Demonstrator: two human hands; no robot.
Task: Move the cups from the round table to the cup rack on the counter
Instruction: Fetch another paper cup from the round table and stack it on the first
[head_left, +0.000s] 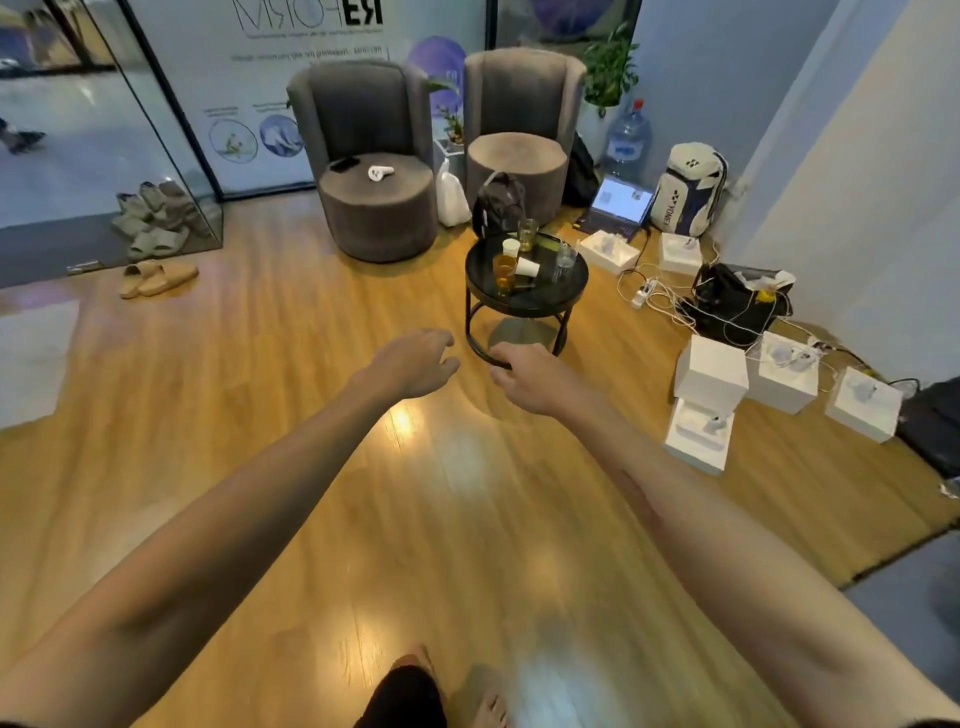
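Hands (415, 364) empty; cups (504, 270) glass, paper.

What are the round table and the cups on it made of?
The round table looks like black metal legs under a glossy dark top, perhaps glass, since it mirrors the cups. The amber cup and the clear cup look like see-through glass or plastic. The tipped white cup looks like matte paper, though that is not certain.

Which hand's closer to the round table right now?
Right. The right hand is just short of the round table, by its base; the left hand is further left. Both empty.
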